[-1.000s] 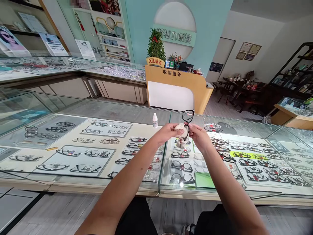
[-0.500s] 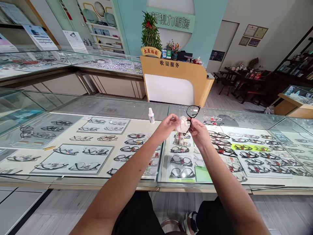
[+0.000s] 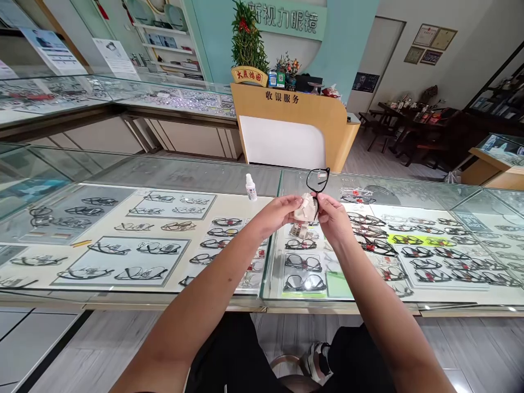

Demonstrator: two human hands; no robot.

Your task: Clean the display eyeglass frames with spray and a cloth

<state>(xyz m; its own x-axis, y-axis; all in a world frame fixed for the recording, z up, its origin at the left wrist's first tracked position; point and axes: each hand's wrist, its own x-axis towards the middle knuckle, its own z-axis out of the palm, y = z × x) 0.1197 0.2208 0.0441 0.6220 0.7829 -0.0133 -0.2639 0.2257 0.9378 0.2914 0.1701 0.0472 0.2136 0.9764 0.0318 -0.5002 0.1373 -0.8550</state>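
Both of my hands are raised above the glass display counter, close together. A crumpled pale cloth point(image 3: 305, 209) is pinched in my left hand point(image 3: 282, 210) and pressed against the lower lens of a pair of black-framed eyeglasses point(image 3: 318, 180). My right hand point(image 3: 333, 214) grips the eyeglasses near the middle of the frame, which stands on end with one lens uppermost. The cloth hides most of the lower lens. To the left of my hands, a small white spray bottle point(image 3: 251, 188) stands upright on the counter.
Rows of eyeglasses point(image 3: 303, 262) lie inside the glass counter point(image 3: 164, 297) below my arms. Beyond it stands a wooden cashier desk point(image 3: 339, 117) with a potted plant point(image 3: 249, 43) on top. A yellow pencil-like stick point(image 3: 82, 243) lies at the left.
The eyeglasses have turned slightly and shifted left, with the cloth still against the lower lens. My view has tilted down a little. The bottle stays in place.
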